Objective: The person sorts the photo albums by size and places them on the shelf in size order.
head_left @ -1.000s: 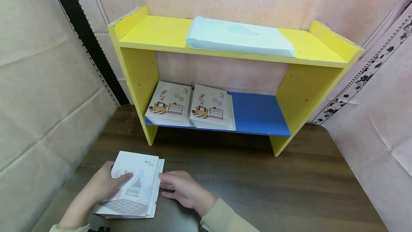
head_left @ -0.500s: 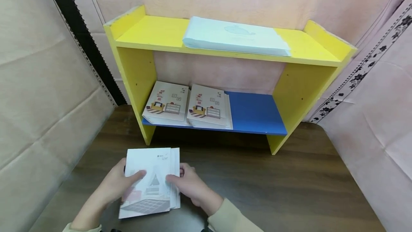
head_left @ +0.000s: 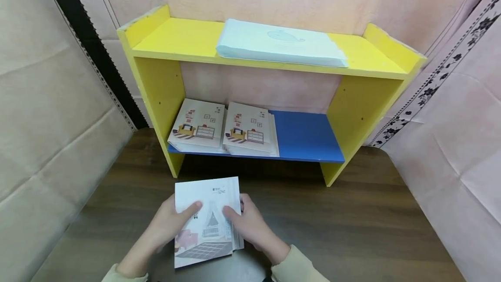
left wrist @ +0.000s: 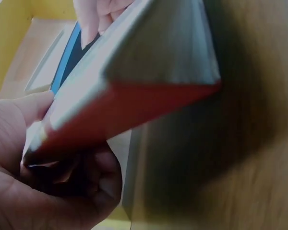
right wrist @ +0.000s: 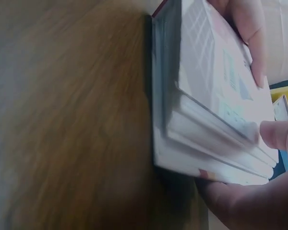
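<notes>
A small stack of white books, its top cover printed with a grey tower and a pink patch, is held between both hands over the table. On its left edge my left hand grips it, thumb on the cover and fingers curled beneath, as the left wrist view shows. My right hand grips the right edge the same way, thumb on top. In the right wrist view the stacked books sit unevenly, the lowest one jutting out. A red face of the stack shows in the left wrist view.
Behind stands a yellow shelf unit with a blue lower board. Two piles of white books, one at the left and one beside it, lie on that board. A folded pale blue cloth-like item rests on top.
The stack has moved right and come up off the table in the hands. The right hand has gone from touching its edge to gripping it. The head view has shifted slightly.
</notes>
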`<state>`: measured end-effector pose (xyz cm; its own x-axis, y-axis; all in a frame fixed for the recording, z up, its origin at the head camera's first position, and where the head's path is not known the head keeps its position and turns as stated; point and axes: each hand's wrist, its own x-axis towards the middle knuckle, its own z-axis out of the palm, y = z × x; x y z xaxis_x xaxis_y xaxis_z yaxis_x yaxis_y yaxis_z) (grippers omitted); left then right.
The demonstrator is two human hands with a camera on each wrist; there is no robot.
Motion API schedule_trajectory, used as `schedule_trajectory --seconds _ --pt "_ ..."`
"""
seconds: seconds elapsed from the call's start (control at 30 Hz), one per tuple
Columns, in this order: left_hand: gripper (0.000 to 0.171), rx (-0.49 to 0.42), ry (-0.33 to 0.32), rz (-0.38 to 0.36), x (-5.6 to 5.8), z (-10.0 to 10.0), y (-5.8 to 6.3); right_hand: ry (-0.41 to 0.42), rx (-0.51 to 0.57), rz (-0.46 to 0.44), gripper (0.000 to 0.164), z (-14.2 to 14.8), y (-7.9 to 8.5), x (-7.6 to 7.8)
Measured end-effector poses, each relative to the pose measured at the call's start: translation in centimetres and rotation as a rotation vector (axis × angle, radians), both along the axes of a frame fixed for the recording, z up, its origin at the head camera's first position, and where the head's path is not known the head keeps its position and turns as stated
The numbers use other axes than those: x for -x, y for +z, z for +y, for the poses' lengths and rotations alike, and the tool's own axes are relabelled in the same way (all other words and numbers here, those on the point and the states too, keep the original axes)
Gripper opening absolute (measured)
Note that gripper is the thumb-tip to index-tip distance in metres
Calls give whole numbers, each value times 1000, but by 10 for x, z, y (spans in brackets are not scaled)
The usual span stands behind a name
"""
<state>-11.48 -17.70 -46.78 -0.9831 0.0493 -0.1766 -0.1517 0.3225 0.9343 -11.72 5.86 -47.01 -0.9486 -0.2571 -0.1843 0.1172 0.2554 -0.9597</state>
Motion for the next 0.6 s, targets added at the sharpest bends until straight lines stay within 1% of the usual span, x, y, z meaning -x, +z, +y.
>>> schedule_trajectory --seconds 0.17,0.27,0.37,0.47,0.6 --pt "51 -32 15 10 -1 16 0 -16 14 23 51 15 1 1" --pt "50 -49 35 15 0 24 2 -21 32 36 47 27 3 3" --pt "50 -69 35 8 1 30 5 -21 59 41 45 39 5 3" --pt "48 -90 20 2 2 36 9 -12 81 26 50 49 4 4" --pt "46 -110 15 13 3 42 13 3 105 -12 63 60 3 3"
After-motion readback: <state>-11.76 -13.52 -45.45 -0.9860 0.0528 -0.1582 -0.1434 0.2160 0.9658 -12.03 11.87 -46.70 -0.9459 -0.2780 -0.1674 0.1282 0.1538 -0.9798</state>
